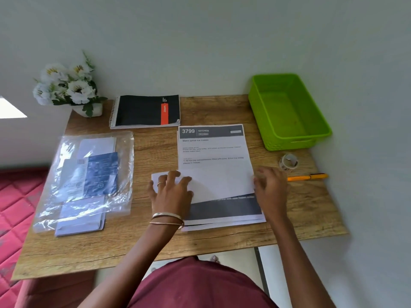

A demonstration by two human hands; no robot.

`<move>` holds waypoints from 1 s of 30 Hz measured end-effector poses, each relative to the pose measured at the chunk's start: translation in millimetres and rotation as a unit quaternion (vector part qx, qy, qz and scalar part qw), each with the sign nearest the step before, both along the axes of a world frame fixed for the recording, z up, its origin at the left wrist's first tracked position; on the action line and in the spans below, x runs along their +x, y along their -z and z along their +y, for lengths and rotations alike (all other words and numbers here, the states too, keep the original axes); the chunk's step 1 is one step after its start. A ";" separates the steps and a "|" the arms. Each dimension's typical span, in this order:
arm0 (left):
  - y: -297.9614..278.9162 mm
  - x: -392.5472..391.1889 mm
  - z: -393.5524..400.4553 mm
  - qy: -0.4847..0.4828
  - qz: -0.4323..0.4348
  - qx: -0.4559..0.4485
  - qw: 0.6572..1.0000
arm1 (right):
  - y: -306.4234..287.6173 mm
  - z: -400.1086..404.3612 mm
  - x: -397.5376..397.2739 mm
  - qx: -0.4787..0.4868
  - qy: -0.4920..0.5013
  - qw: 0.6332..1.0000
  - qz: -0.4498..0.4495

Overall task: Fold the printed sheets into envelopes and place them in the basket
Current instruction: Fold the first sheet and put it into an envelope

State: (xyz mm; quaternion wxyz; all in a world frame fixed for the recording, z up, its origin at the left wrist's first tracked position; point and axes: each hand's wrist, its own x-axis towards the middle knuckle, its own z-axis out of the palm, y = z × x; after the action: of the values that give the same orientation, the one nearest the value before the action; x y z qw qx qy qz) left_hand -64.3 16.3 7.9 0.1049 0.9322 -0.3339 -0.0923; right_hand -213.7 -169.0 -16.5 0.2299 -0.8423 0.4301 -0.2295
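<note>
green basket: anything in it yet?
Empty. The basket shows only bare green floor; no envelopes inside.

The surface is wood-grain, matt, with visible knots and streaks; whether it is solid wood or a laminate cannot be told. The printed sheets are plain matt paper, the basket is smooth green plastic with a faint sheen, and the bag is clear, glossy, crinkled plastic film. The bangles look like polished metal, the notebook has a matt black cover on a wire spiral, and the bed shows quilted red cloth.
</note>
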 end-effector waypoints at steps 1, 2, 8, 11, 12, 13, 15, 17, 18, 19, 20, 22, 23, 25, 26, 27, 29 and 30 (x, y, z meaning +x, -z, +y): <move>-1.2 -5.2 -6.2 0.015 0.003 -0.022 1.000 | -3.3 -10.1 -6.8 -0.018 0.046 0.999 0.002; -1.7 -10.5 -12.5 0.030 0.011 -0.040 0.999 | -7.0 -20.5 -13.7 -0.037 0.087 0.995 0.010; 0.1 -41.1 -43.3 0.093 0.038 -0.098 0.990 | -9.3 -69.1 -32.5 -0.094 0.099 0.982 0.129; -0.7 -49.4 -51.0 0.085 0.045 -0.113 0.989 | -6.0 -76.8 -30.3 -0.078 0.078 0.984 0.140; -1.7 -51.2 -52.9 0.080 0.049 -0.120 0.988 | -6.5 -78.7 -30.4 -0.064 0.078 0.987 0.124; -3.2 -52.1 -53.9 0.075 0.053 -0.131 0.987 | -8.0 -79.6 -31.0 -0.045 0.079 0.991 0.097; -7.3 -53.8 -55.5 0.065 0.058 -0.163 0.983 | -12.9 -78.0 -33.0 0.014 0.058 0.998 0.007; -13.3 -55.8 -56.8 0.058 0.053 -0.214 0.974 | -21.6 -69.0 -35.5 0.110 0.021 0.986 -0.122; -17.5 -57.1 -57.3 0.055 0.047 -0.240 0.968 | -27.8 -61.7 -36.1 0.164 0.009 0.971 -0.175; -21.9 -58.6 -57.5 0.053 0.038 -0.266 0.962 | -33.7 -53.6 -36.4 0.205 -0.004 0.956 -0.211; -26.5 -59.9 -57.3 0.056 0.026 -0.289 0.955 | -38.9 -45.4 -36.0 0.228 -0.017 0.945 -0.232; -35.5 -61.3 -56.0 0.070 -0.002 -0.326 0.943 | -44.9 -31.2 -34.3 0.247 -0.044 0.936 -0.246; -39.3 -61.6 -55.2 0.081 -0.017 -0.341 0.936 | -47.7 -24.4 -32.4 0.253 -0.059 0.931 -0.254; -44.2 -61.1 -52.7 0.107 -0.053 -0.362 0.925 | -49.9 -11.2 -26.7 0.262 -0.089 0.922 -0.273; -45.3 -60.2 -51.3 0.117 -0.072 -0.368 0.920 | -49.7 -4.5 -24.0 0.261 -0.095 0.920 -0.278; -45.6 -58.5 -50.3 0.125 -0.089 -0.372 0.916 | -50.3 2.1 -21.2 0.256 -0.101 0.919 -0.282; -45.3 -54.5 -49.5 0.128 -0.113 -0.366 0.915 | -52.1 14.0 -16.3 0.243 -0.107 0.922 -0.282; -44.7 -52.6 -49.1 0.124 -0.118 -0.359 0.918 | -52.7 19.1 -14.1 0.236 -0.111 0.925 -0.276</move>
State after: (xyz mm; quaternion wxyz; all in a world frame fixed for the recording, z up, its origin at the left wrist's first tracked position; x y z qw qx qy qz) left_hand -116.9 -32.8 52.5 0.3798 0.7871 -0.4678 0.1317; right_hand -227.8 -149.9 36.2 0.5556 -0.7092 0.2955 -0.3178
